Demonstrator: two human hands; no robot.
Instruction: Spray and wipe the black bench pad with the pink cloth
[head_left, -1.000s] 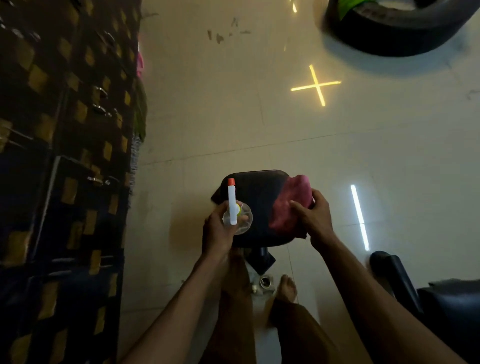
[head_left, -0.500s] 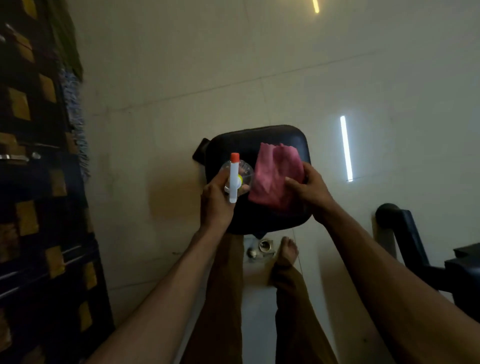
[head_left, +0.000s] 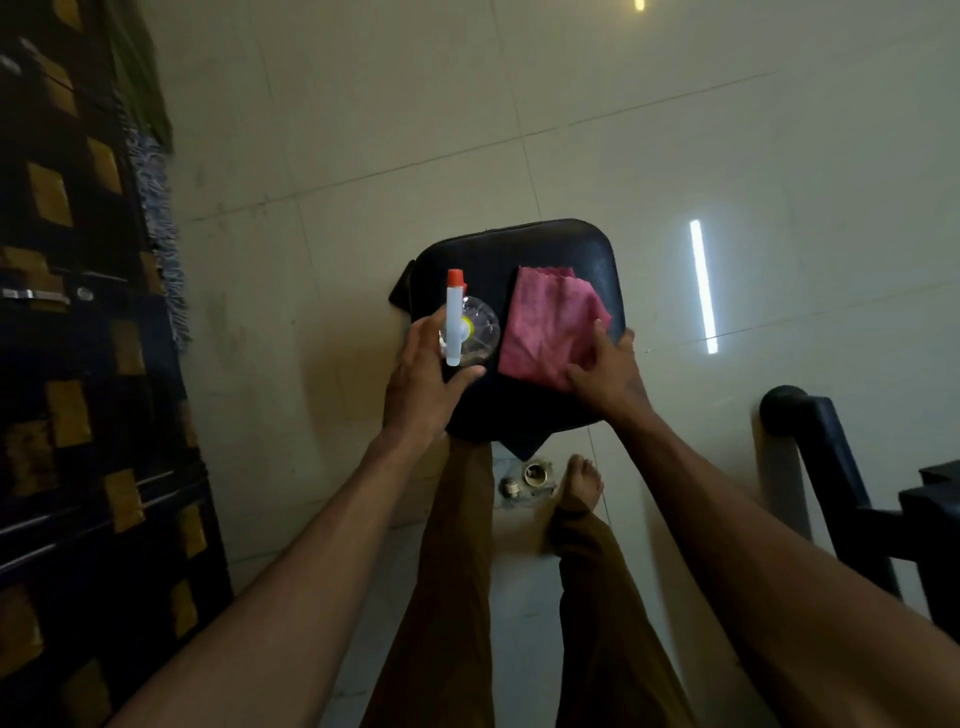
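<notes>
The black bench pad sits below me, seen from above, over a pale tiled floor. A pink cloth lies spread on its right half. My right hand presses flat on the cloth's near right corner, fingers on the fabric. My left hand holds a clear spray bottle with a white head and orange nozzle over the pad's left half, nozzle pointing away from me. The pad's near edge is hidden by my hands.
A dark cabinet with gold squares runs along the left. A black equipment frame stands at the right. My bare foot and small metal parts are on the floor under the pad.
The view has tilted down and closer to the pad. My right hand has drawn the pink cloth from the pad's far right edge toward the near side, and the cloth lies flatter.
</notes>
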